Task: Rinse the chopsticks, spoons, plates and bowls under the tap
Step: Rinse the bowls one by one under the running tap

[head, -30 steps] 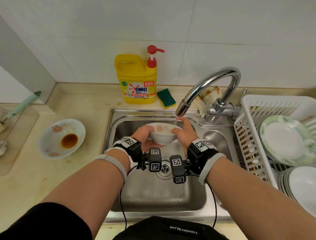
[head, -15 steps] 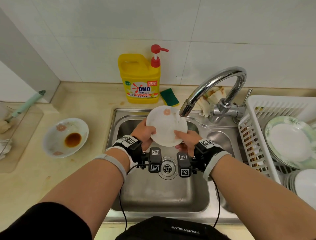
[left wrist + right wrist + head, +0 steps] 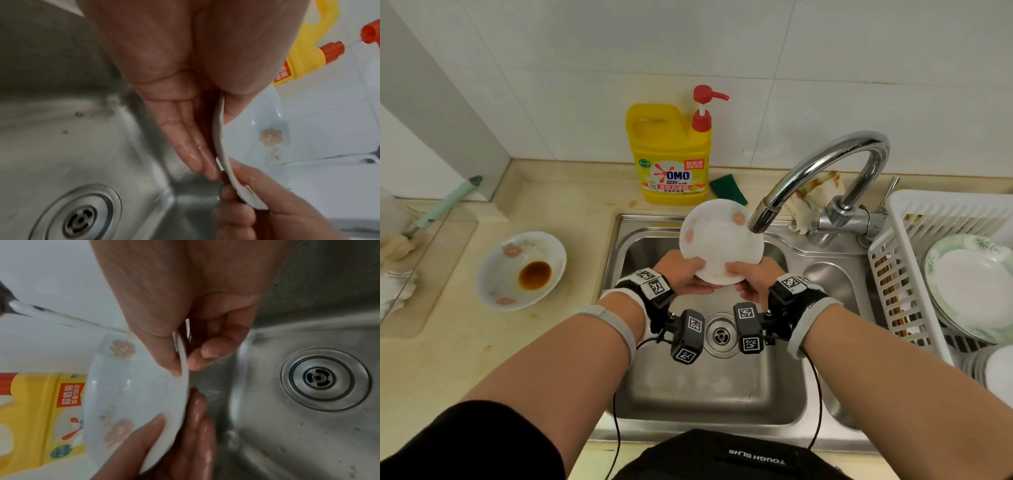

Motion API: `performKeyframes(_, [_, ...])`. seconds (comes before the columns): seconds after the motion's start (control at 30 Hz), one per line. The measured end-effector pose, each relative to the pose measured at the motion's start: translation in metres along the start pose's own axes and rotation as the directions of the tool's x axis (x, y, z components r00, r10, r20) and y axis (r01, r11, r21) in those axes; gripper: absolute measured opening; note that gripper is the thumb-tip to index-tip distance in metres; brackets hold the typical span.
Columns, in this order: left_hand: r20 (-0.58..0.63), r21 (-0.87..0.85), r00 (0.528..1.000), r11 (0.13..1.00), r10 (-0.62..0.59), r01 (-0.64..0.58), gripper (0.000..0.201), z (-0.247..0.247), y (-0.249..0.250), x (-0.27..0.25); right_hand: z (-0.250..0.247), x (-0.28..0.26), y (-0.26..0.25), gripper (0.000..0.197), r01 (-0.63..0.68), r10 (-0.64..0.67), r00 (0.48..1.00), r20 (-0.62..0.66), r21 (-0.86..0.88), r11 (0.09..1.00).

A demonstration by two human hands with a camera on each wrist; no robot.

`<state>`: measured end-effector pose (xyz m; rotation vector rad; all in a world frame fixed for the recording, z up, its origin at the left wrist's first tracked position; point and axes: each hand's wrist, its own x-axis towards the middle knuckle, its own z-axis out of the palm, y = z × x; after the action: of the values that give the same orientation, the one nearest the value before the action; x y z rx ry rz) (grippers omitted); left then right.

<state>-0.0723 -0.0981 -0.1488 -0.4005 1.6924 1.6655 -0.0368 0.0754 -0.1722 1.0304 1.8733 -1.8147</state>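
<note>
I hold a small flowered bowl [image 3: 720, 241] tipped under the tap [image 3: 763, 219], my left hand [image 3: 681, 274] and right hand [image 3: 751, 279] each pinching its lower rim. Clean plates [image 3: 972, 281] stand racked; the sauce-stained bowl [image 3: 522, 270] on the counter remains, I judge.

A big yellow soap bottle [image 3: 671, 154] with a red pump [image 3: 703, 109] stands by the white tile wall [image 3: 825, 68], behind the sink. A green sponge [image 3: 726, 188] lies just beside it on the right. A crumpled stained cloth [image 3: 815, 202] sits behind the tap. At the far left, a brush with a pale green handle [image 3: 448, 202] leans over a clear tray [image 3: 431, 274] on the tan counter [image 3: 448, 359]. A black bag with white letters [image 3: 722, 459] shows at the bottom edge.
</note>
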Motion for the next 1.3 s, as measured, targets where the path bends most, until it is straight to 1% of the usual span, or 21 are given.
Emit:
performKeyframes(0.07, [-0.012,0.164,0.997,0.984,0.070,-0.067,0.017,-0.005,0.006,0.002,-0.004,0.003,-0.001,0.026,-0.013,0.013,1.000,0.002,-0.082,0.997])
performKeyframes(0.1, [-0.002,0.266,0.994,0.958,0.107,-0.103,0.012,-0.006,0.010,0.001,-0.006,0.006,-0.003,0.033,-0.012,0.012,1.000,0.001,-0.114,0.993])
performKeyframes(0.13, [0.010,0.350,0.991,0.928,0.134,-0.129,0.012,-0.006,0.014,-0.001,-0.007,0.008,-0.005,0.040,-0.018,0.019,1.000,0.003,-0.141,0.990])
performKeyframes(0.2, [0.027,0.467,0.986,0.870,0.166,-0.159,0.024,-0.007,0.020,-0.003,-0.010,0.009,-0.012,0.051,-0.033,0.036,0.999,0.012,-0.201,0.979])
performKeyframes(0.27, [0.052,0.602,0.978,0.775,0.204,-0.193,0.032,-0.009,0.024,-0.002,-0.015,0.007,-0.019,0.050,0.011,-0.010,1.000,0.006,-0.240,0.971])
performKeyframes(0.37, [0.087,0.751,0.960,0.615,0.268,-0.240,0.035,-0.013,0.029,-0.001,-0.021,0.001,-0.028,0.050,0.101,-0.106,0.994,0.002,-0.320,0.942])
performKeyframes(0.43, [0.078,0.784,0.945,0.566,0.316,-0.254,0.036,-0.013,0.032,-0.001,-0.023,-0.001,-0.031,0.047,0.147,-0.158,0.987,0.002,-0.371,0.917])
performKeyframes(0.47, [0.057,0.790,0.940,0.561,0.336,-0.248,0.036,-0.013,0.033,-0.001,-0.022,-0.002,-0.032,0.045,0.169,-0.182,0.983,0.002,-0.381,0.909])
performKeyframes(0.53, [-0.002,0.765,0.933,0.601,0.360,-0.230,0.035,-0.012,0.031,0.000,-0.020,-0.002,-0.030,0.043,0.214,-0.234,0.972,-0.006,-0.389,0.896])
performKeyframes(0.57, [-0.029,0.726,0.932,0.648,0.361,-0.229,0.034,-0.013,0.029,0.001,-0.019,-0.003,-0.029,0.043,0.233,-0.258,0.966,-0.012,-0.390,0.891])
performKeyframes(0.63, [-0.070,0.573,0.947,0.789,0.314,-0.219,0.032,-0.014,0.021,0.004,-0.015,-0.004,-0.024,0.045,0.232,-0.265,0.964,-0.038,-0.373,0.898])
performKeyframes(0.7, [-0.067,0.346,0.981,0.926,0.184,-0.150,0.037,-0.011,0.013,0.002,-0.008,-0.002,-0.016,0.047,0.184,-0.207,0.977,-0.056,-0.275,0.944])
performKeyframes(0.73, [-0.045,0.224,0.993,0.970,0.108,-0.095,0.040,-0.008,0.010,-0.001,-0.003,-0.002,-0.012,0.048,0.143,-0.156,0.986,-0.056,-0.196,0.970])
performKeyframes(0.8, [0.011,0.044,1.000,0.999,0.001,-0.001,0.041,0.000,0.006,-0.006,0.009,-0.001,-0.002,0.044,0.046,-0.047,0.998,-0.035,-0.037,0.998])
performKeyframes(0.83, [0.036,0.003,0.999,1.000,-0.021,0.021,0.039,0.003,0.004,-0.007,0.013,0.000,0.002,0.042,0.011,-0.011,1.000,-0.015,0.015,1.000])
performKeyframes(0.87, [0.052,-0.012,0.998,1.000,-0.028,0.029,0.036,0.004,0.003,-0.008,0.017,0.001,0.004,0.040,-0.012,0.012,1.000,0.003,0.031,0.999])
performKeyframes(0.93, [0.067,-0.011,0.997,1.000,-0.027,0.028,0.034,0.002,0.003,-0.008,0.018,0.002,0.006,0.042,-0.024,0.024,1.000,0.011,-0.028,0.999])
performKeyframes(1.03, [0.082,0.040,0.996,0.999,-0.017,0.014,0.033,-0.006,0.009,-0.009,0.009,0.006,0.004,0.050,0.013,-0.010,1.000,0.023,-0.124,0.992])
performKeyframes(1.1, [0.095,0.118,0.995,0.993,-0.016,0.005,0.031,-0.011,0.015,-0.009,0.003,0.008,-0.002,0.058,0.037,-0.033,0.999,0.027,-0.173,0.984])
performKeyframes(1.2, [0.118,0.239,0.993,0.971,-0.023,-0.006,0.038,-0.015,0.023,-0.007,-0.004,0.013,-0.016,0.067,0.060,-0.060,0.998,0.009,-0.288,0.956])
performKeyframes(1.3, [0.139,0.390,0.989,0.920,-0.040,-0.017,0.040,-0.016,0.033,-0.006,-0.012,0.013,-0.028,0.067,0.109,-0.098,0.994,0.048,-0.393,0.913])
